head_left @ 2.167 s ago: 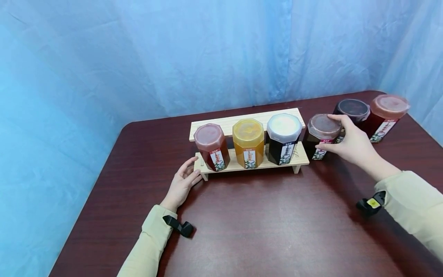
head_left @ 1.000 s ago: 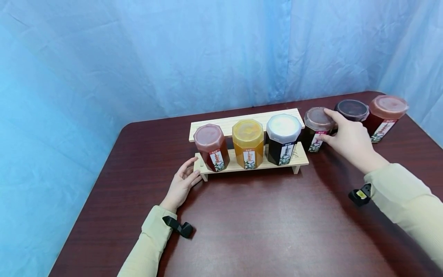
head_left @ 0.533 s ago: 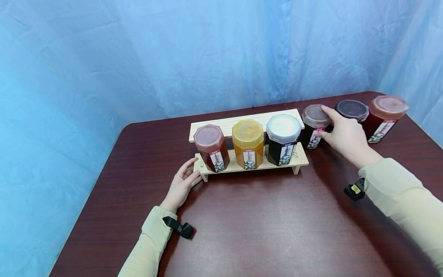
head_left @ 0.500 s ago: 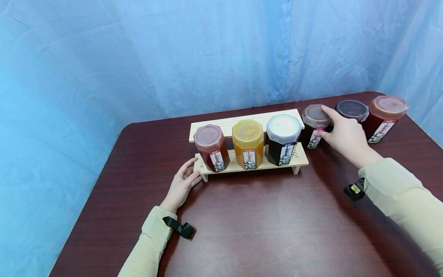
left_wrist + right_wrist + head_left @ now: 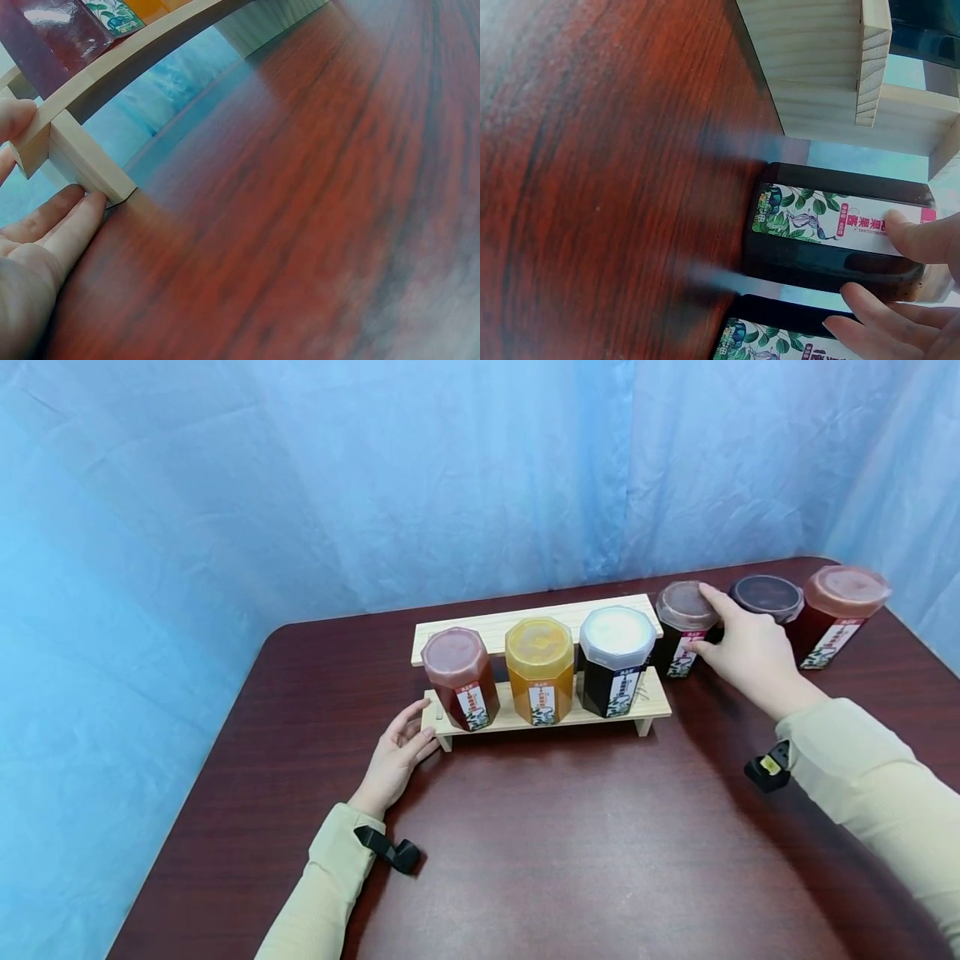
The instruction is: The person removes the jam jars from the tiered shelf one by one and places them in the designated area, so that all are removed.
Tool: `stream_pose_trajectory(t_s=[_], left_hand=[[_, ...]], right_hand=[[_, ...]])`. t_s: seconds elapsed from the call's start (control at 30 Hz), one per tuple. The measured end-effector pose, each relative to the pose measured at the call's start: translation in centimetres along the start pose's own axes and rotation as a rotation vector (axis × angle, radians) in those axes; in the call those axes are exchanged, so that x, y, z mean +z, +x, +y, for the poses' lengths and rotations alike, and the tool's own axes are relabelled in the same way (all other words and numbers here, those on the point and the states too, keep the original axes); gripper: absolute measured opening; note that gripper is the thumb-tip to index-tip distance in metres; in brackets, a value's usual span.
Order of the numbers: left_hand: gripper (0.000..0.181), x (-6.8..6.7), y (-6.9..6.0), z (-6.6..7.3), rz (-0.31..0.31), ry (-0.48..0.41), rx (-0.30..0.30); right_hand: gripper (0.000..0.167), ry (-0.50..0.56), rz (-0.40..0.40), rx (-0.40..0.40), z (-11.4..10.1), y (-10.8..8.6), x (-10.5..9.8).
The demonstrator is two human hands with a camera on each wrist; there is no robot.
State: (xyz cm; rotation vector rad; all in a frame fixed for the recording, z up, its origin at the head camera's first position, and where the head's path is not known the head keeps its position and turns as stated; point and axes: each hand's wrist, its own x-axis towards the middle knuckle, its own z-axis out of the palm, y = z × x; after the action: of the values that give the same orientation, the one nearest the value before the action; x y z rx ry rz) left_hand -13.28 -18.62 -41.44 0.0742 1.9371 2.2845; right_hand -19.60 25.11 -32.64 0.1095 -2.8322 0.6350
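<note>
In the head view, my right hand (image 5: 756,653) grips the top of a dark octagonal jar (image 5: 678,647) with a clear lid. This jar stands on the table just right of a pale wooden two-step rack (image 5: 504,628). In the right wrist view, the thumb lies on the label of that jar (image 5: 817,225) and the other fingers reach its far side. My left hand (image 5: 393,760) holds the left end of the rack's lower step. The left wrist view shows fingertips against the rack's leg (image 5: 86,157). Red (image 5: 460,681), yellow (image 5: 540,672) and dark, white-lidded (image 5: 615,664) jars stand on that lower step.
A dark-lidded jar (image 5: 767,595) stands close right of the held jar, partly hidden by my right hand. Beyond it is a red jar (image 5: 840,610) near the table's right side. Blue curtains (image 5: 450,485) hang behind the dark red table (image 5: 555,843).
My right hand has moved the dark jar back and a little left, beside the rack's right end. In the last half second it has shifted only slightly. My left hand stays put.
</note>
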Motion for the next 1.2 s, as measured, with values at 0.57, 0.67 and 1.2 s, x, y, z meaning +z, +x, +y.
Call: stream_pose_trajectory(t_s=[0.57, 0.67, 1.2], left_hand=[[0.051, 0.1, 0.2, 0.3, -0.002, -0.004, -0.005], [0.051, 0.1, 0.3, 0.3, 0.001, -0.004, -0.008], [0.051, -0.1, 0.3, 0.2, 0.012, -0.003, -0.001]], right_hand=[[0.071, 0.004, 0.003, 0.011, 0.1, -0.3, -1.1], [0.068, 0.008, 0.006, 0.009, 0.0, -0.6, -1.3], [0.055, 0.033, 0.039, -0.045, -1.1, -2.7, -1.6]])
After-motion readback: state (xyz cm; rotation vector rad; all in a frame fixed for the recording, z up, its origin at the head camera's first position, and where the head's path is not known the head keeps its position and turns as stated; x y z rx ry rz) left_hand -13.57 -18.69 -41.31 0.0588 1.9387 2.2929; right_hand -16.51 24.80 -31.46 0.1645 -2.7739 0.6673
